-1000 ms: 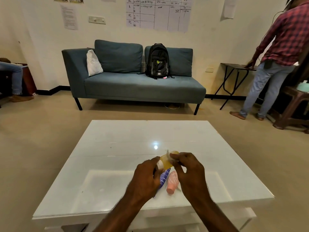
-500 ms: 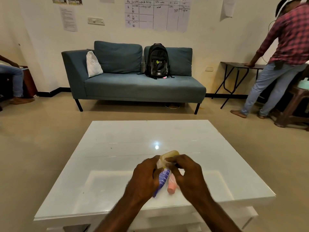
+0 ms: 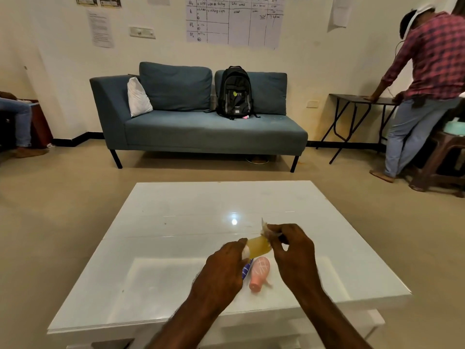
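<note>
Yellow bottle held over the table

The yellow bottle point(image 3: 258, 246) is gripped at its left end by the curled fingers of the left hand point(image 3: 221, 270), above the near half of the white table point(image 3: 176, 222). A scrap of clear wrapper point(image 3: 267, 229) is pinched by the right hand point(image 3: 294, 253) at the bottle's right end. A pink bottle point(image 3: 259, 273) and a blue tube point(image 3: 247, 269) are laid side by side beneath

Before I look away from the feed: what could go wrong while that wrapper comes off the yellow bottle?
1. The left hand grips the yellow bottle only by one end, so a hard tug from the right hand on the wrapper may pull it loose.
2. It is held near the pink bottle and the purple tube lying on the table; a drop could set them rolling.
3. The thin wrapper might tear.
</note>
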